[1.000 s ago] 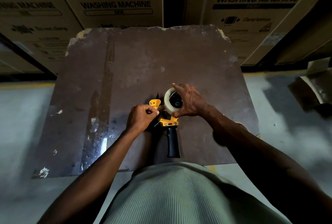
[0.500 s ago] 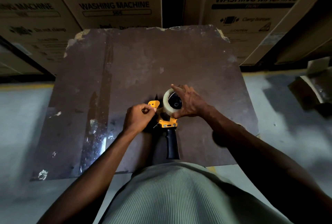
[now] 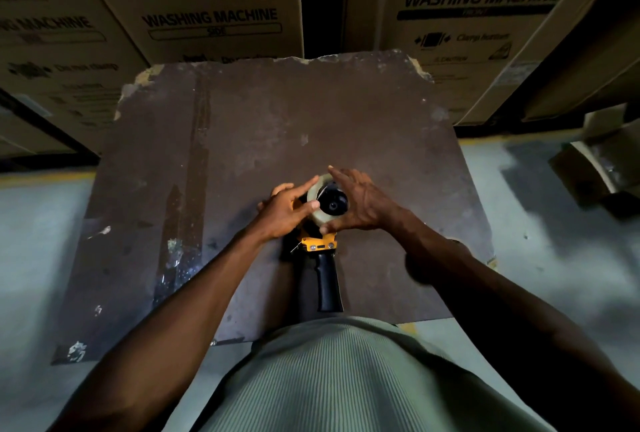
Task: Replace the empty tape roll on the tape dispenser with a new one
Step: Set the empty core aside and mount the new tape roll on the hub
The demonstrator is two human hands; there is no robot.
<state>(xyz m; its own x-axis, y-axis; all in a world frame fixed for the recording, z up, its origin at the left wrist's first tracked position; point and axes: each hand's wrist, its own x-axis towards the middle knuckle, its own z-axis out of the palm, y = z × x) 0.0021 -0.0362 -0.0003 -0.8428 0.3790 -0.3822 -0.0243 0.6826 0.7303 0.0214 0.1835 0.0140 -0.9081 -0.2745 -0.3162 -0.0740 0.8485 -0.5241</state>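
A yellow tape dispenser [image 3: 318, 244] with a black handle lies on the worn brown bench [image 3: 242, 140], just in front of the person's torso, its handle pointing toward six o'clock and its roll end toward twelve. A roll of clear tape [image 3: 317, 201] sits on the dispenser's black hub, which shows as a dark disc at three o'clock of the roll's pale band. The left hand [image 3: 285, 208] comes in from seven o'clock and lies against the roll's left side, fingers loosely spread, the index finger stretched up along the roll's top edge and the thumb pressed on its face; whether anything is pinched between them cannot be told. The right hand [image 3: 360, 204] comes in from four o'clock, cupped half open around the right side of the roll and hub, its fingertips reaching over the top toward twelve o'clock and its thumb under the roll near the yellow frame. The two hands nearly meet above the roll. Beyond the bench, at twelve o'clock, stand stacked cardboard boxes [image 3: 214, 5] printed "LG" and "WASHING MACHINE". A smaller open carton [image 3: 595, 168] lies on the pale floor at three o'clock. A ribbed light green shirt [image 3: 332, 379] fills the lower edge.
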